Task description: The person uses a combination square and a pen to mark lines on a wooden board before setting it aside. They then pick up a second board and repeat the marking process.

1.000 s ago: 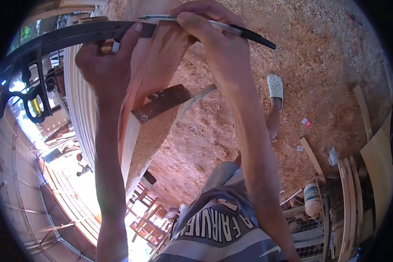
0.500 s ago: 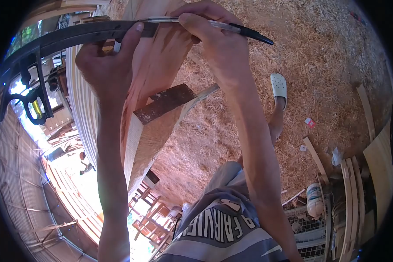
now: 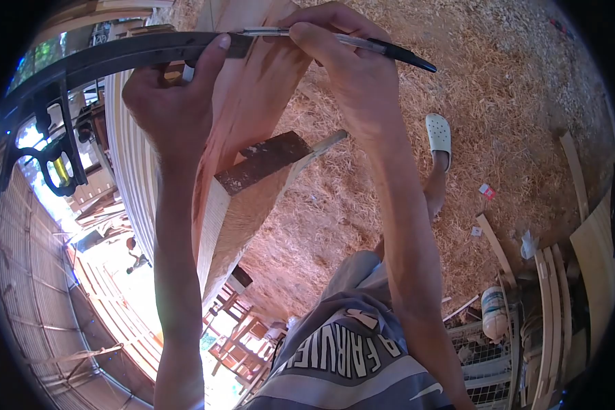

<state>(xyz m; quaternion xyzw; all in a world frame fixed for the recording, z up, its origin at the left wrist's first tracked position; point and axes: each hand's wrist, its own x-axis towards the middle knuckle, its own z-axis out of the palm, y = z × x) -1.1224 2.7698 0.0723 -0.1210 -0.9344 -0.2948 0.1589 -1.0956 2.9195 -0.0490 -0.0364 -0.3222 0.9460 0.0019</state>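
My left hand [image 3: 174,102] grips the dark metal blade of a combination square [image 3: 140,53], thumb pressed on top near the blade's end. The square's black head with a yellow vial hangs off to the far left. Under the blade runs a long pale wooden board [image 3: 253,89]. My right hand [image 3: 348,58] is closed around a clear ballpoint pen [image 3: 352,41] with a black cap on its rear end. The pen's tip lies at the blade's upper edge, just past my left thumb. Something small and white shows at my left fingers; I cannot make out what.
Below the board sits a timber block [image 3: 253,184] with a dark, worn end. Wood shavings [image 3: 342,205] cover the ground. A white clog [image 3: 438,133] is on a foot at right. Planks [image 3: 553,307] and a plastic bottle [image 3: 494,311] lie lower right. A person [image 3: 138,254] is far back.
The pen tip has slid a little to the right along the blade, past my left thumb, with my right hand. The whole view has shifted slightly.
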